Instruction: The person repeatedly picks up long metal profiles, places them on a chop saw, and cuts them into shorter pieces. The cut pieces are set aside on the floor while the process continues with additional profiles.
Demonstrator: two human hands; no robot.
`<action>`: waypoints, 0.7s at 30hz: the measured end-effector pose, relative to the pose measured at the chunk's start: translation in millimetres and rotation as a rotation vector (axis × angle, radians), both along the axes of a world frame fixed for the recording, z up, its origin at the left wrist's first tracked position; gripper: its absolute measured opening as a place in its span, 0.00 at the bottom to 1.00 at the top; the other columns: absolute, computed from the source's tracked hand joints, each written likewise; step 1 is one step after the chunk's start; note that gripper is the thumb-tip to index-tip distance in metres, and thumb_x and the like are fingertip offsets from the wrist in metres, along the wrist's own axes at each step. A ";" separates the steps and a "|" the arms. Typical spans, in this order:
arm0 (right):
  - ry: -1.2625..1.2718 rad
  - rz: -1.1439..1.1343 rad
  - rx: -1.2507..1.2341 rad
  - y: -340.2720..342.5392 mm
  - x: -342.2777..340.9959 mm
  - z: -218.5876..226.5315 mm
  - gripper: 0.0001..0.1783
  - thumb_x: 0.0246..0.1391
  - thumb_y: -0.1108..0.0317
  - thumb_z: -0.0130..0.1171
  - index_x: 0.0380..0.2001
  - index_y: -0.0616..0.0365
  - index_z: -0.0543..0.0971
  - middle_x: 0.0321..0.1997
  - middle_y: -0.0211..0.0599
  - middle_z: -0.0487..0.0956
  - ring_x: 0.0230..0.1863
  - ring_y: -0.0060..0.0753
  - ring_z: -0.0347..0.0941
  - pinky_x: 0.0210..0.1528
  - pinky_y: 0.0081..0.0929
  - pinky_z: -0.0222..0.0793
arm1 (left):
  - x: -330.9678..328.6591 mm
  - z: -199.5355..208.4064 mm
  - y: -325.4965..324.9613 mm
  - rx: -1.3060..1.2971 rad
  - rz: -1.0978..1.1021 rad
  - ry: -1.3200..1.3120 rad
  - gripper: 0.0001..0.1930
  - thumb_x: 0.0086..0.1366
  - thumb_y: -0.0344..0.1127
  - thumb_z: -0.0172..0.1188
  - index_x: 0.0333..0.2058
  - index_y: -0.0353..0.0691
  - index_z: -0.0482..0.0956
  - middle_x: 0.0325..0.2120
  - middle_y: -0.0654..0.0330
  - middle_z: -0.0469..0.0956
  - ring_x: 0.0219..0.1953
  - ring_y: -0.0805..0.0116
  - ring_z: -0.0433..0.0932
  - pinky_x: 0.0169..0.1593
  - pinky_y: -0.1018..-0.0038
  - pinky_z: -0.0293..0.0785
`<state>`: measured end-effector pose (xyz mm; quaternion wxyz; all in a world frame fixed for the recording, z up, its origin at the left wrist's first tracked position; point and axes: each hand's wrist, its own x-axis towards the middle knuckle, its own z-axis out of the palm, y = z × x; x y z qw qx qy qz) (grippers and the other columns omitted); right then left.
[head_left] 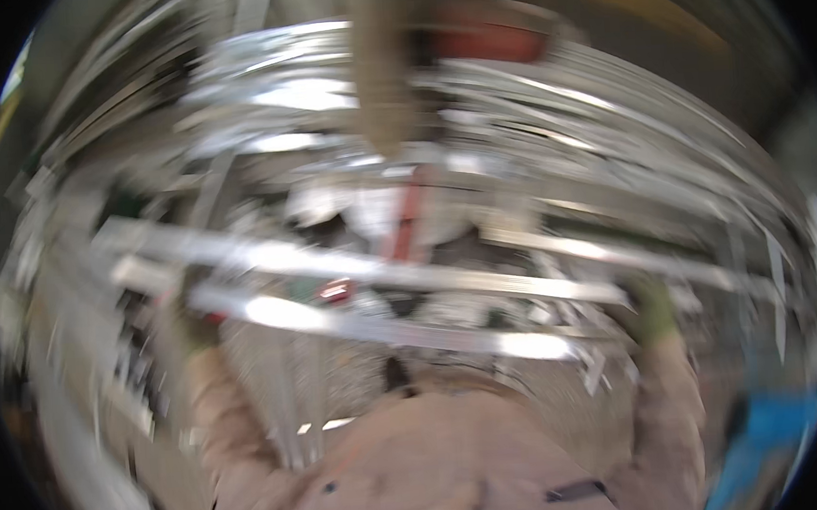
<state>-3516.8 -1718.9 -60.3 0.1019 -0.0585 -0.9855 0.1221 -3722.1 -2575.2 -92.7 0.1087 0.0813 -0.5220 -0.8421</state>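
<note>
Motion blur smears the whole view. Two long, shiny, silvery metal strips span the space in front of my body, side by side and slightly tilted down to the right. My gloved left hand point(191, 313) is closed around them near their left ends; its single fingers are blurred. At the right end of the farther metal strip point(372, 269), my gloved right hand point(649, 309) grips it. The nearer metal strip point(385, 330) ends short of that hand, and whether the right hand touches it I cannot tell.
Many long metal strips point(597, 104) lie heaped beyond and to both sides. A brown post-like shape point(383, 67) stands at the far middle, with a red object point(488, 41) beside it. Mixed scraps lie under the strips. Something bright blue point(771, 429) is at the lower right.
</note>
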 end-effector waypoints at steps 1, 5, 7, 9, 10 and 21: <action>0.023 0.048 -0.063 -10.0 -9.0 1.3 0.32 0.56 0.39 0.86 0.50 0.54 0.94 0.44 0.50 0.92 0.45 0.61 0.90 0.51 0.53 0.85 | 4.8 -8.1 17.7 0.074 -0.081 0.037 0.31 0.84 0.55 0.60 0.69 0.33 0.83 0.64 0.44 0.88 0.66 0.46 0.87 0.74 0.48 0.82; 0.273 0.091 -0.119 -59.0 -45.4 -7.1 0.30 0.57 0.45 0.88 0.51 0.56 0.93 0.43 0.53 0.92 0.43 0.62 0.90 0.47 0.51 0.85 | 38.5 -13.3 87.0 0.167 0.014 0.063 0.20 0.82 0.42 0.71 0.61 0.31 0.87 0.56 0.49 0.93 0.59 0.55 0.90 0.71 0.60 0.84; 0.292 0.073 -0.047 -90.2 -69.8 -10.1 0.28 0.58 0.47 0.88 0.51 0.56 0.93 0.43 0.52 0.92 0.42 0.63 0.90 0.45 0.51 0.85 | 62.2 -8.8 101.7 0.123 0.142 -0.070 0.22 0.82 0.42 0.70 0.63 0.30 0.88 0.59 0.49 0.93 0.63 0.58 0.88 0.74 0.63 0.81; 0.234 0.125 -0.025 -120.2 -104.1 -17.7 0.26 0.61 0.47 0.86 0.51 0.55 0.93 0.43 0.51 0.92 0.43 0.65 0.90 0.45 0.54 0.84 | 82.4 -2.8 113.6 0.077 0.142 -0.109 0.23 0.83 0.43 0.69 0.64 0.30 0.89 0.61 0.52 0.92 0.65 0.63 0.86 0.74 0.66 0.79; 0.200 0.128 0.005 -137.6 -118.2 -21.2 0.26 0.63 0.46 0.84 0.52 0.54 0.92 0.43 0.51 0.92 0.44 0.65 0.90 0.46 0.55 0.84 | 89.7 -0.8 114.0 0.049 0.143 -0.117 0.23 0.83 0.43 0.70 0.65 0.31 0.90 0.59 0.55 0.92 0.61 0.67 0.86 0.68 0.68 0.79; 0.112 0.155 0.065 -266.8 -240.5 -43.3 0.30 0.72 0.38 0.72 0.57 0.54 0.90 0.48 0.52 0.93 0.48 0.64 0.91 0.51 0.58 0.86 | 149.9 -12.0 20.6 -0.036 0.474 -0.092 0.23 0.81 0.47 0.73 0.61 0.33 0.90 0.56 0.58 0.94 0.49 0.70 0.87 0.57 0.72 0.80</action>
